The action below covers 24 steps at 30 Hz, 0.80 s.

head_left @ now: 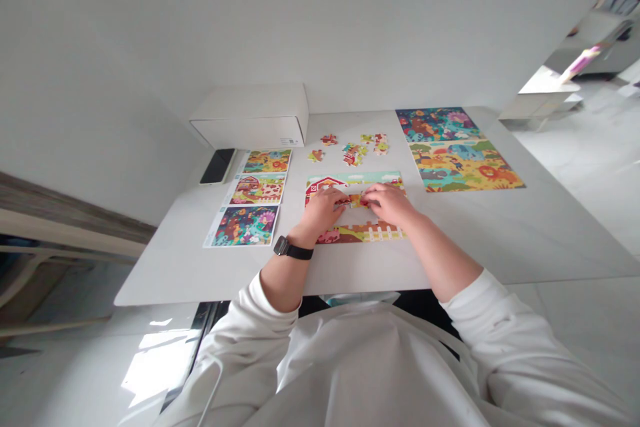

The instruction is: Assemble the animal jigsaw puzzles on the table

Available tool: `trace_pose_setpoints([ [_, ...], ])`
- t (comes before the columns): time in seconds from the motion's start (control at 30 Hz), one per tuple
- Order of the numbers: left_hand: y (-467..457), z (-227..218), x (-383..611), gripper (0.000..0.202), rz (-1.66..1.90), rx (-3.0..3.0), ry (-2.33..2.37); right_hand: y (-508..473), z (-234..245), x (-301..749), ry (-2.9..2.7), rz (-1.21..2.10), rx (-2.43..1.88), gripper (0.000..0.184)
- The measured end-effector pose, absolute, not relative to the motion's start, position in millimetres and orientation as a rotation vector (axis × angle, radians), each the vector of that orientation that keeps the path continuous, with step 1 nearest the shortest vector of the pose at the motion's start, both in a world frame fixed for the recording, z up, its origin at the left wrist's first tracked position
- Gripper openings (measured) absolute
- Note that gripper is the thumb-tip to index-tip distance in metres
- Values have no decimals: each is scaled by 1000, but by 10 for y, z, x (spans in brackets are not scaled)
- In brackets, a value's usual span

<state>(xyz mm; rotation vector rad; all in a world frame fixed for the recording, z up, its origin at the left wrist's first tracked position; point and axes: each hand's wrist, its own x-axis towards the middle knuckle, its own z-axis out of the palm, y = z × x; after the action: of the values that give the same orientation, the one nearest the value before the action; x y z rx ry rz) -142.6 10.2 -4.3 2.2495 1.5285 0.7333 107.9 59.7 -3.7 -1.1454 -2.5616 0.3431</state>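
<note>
A partly assembled farm jigsaw puzzle (373, 177) lies before me, with a red barn at its upper left and a white fence along its lower edge. Bare white shows in its middle. My left hand (325, 208) is over the left side, fingertips pinched at a puzzle piece. From the right, my right hand (391, 203) grips the same small orange and yellow-green puzzle piece (357, 201), or pieces joined there; the fingers hide the edges. Beyond the puzzle lie several loose puzzle pieces (354, 154), some overlapping or joined.
Left of the puzzle is a sheet with three printed pictures (256, 189), near a black phone (217, 166). A white box (250, 117) stands against the wall. At the right lie two finished-looking animal puzzles (463, 163). The white table (540, 233) has its front edge near my body.
</note>
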Motion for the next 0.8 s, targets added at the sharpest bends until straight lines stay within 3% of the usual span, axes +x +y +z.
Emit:
trace_pose_setpoints([
  [0.33,91,-19,-1470,35,694,2295,1578,519,-36,1002,-2593,298,-1152,31],
  [0.8,70,-16,-1435,32,820,2256,1561,462,52,994,-2425,299,-1149,30],
])
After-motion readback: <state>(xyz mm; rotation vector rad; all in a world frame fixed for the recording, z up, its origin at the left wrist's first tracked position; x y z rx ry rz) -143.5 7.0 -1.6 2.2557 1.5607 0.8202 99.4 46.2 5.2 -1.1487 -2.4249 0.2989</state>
